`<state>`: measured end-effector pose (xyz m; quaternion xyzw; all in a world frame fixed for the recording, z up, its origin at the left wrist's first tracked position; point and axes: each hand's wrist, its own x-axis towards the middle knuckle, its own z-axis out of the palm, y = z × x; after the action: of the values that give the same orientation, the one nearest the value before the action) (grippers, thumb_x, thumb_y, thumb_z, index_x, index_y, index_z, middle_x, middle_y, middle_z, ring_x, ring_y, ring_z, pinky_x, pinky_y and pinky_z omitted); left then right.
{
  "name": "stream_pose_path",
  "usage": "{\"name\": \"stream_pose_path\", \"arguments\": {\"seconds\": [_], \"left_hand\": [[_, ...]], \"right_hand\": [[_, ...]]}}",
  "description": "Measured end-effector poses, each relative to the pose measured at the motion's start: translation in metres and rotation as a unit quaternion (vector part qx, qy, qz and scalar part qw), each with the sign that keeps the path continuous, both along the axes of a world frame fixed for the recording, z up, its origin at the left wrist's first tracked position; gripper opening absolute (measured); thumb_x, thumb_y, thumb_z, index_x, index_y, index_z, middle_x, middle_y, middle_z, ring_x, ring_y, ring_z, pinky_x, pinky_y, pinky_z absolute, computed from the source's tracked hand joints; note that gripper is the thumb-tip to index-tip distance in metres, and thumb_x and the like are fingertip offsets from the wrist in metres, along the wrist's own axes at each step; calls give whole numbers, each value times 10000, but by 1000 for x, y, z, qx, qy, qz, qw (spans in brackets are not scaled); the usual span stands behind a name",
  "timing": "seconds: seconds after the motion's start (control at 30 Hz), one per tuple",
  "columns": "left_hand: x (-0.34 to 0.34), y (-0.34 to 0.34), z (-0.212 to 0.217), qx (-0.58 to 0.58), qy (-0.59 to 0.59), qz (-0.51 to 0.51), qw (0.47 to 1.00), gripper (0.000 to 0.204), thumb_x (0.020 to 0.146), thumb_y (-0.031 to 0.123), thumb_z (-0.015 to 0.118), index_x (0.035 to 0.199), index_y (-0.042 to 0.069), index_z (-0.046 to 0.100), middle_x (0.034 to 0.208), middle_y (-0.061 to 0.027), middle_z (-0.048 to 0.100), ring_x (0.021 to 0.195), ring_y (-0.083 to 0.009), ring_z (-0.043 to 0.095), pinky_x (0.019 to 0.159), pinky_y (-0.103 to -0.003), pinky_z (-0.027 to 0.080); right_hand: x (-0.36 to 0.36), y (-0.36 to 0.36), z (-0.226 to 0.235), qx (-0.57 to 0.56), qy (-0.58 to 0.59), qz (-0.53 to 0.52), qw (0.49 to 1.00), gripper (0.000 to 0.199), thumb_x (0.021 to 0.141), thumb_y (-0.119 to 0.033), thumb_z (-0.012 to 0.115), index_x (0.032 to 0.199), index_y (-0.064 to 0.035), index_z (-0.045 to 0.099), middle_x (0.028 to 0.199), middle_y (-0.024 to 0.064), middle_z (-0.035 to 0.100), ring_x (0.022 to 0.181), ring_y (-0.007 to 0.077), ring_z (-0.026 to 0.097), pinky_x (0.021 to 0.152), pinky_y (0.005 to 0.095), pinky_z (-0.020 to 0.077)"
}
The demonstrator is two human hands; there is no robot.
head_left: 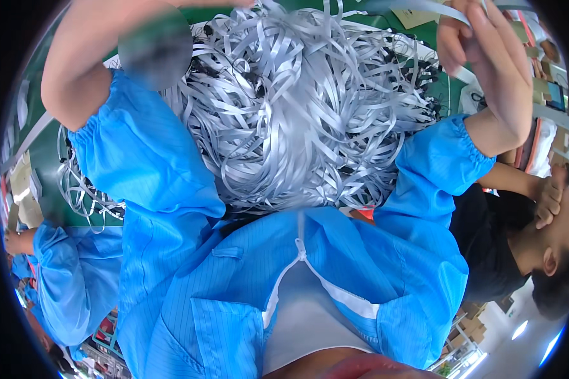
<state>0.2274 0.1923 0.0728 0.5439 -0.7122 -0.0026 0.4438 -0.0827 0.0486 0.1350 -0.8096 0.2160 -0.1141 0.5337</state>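
Observation:
A large tangled heap of pale silver flat strips [284, 107], with thin dark wires and small black connectors at their ends, fills the table in front of me. Above its right side is my right hand [483, 47]. Its fingers are closed on one flat strip [446, 9], which runs off to the left along the top edge. My left arm bends across the upper left, and my left hand [234, 3] is smeared by motion and cut off by the top edge. Whether its fingers hold anything is hidden.
The green table [50, 180] shows at the left, with a smaller bunch of loose strips [85, 196] on it. Blue-sleeved co-worker's arm [76, 278] is at the lower left. Another person in a black top [493, 252] sits close on the right. Cardboard boxes [471, 328] stand behind.

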Motion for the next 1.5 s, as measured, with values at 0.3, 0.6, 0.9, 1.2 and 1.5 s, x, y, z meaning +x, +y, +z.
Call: {"name": "stream_pose_path", "arguments": {"seconds": [0.3,0.6,0.9,1.2,1.5], "left_hand": [[-134,-74,-3,-3,273,-236,932,437,1037,332,581,1358,38,542,797,31,580,724,-56,509,626,-215,379],[-102,-102,-22,288,333,-480,759,341,1029,318,563,1148,40,721,915,-93,737,805,-180,670,686,-308,498],[-115,-120,-45,108,828,-391,387,638,1046,524,469,1442,27,411,702,43,474,579,-57,388,547,-200,298],[-128,-89,10,242,651,-198,692,931,950,790,184,1383,12,456,611,37,406,415,-69,251,398,-230,180],[-129,-113,-53,202,611,-259,720,656,1029,567,359,1306,5,554,919,-137,654,782,-232,606,684,-314,474]], "right_hand": [[23,31,1,-106,-35,-270,956,235,1043,-180,531,1158,11,607,996,12,614,896,104,553,776,229,424],[-33,-19,-2,-55,-237,-202,949,325,1039,-211,553,1207,64,593,920,54,574,691,96,466,652,260,410],[8,6,-17,-184,-1,-18,983,255,983,-46,614,1219,34,664,949,64,684,796,101,601,719,245,491],[52,30,-17,-242,-202,-207,926,359,923,-12,682,1271,43,613,1169,85,687,908,109,647,744,213,481],[23,-7,-27,-318,-163,-169,918,151,897,28,700,1034,44,760,937,117,756,833,130,701,742,230,551]]}}
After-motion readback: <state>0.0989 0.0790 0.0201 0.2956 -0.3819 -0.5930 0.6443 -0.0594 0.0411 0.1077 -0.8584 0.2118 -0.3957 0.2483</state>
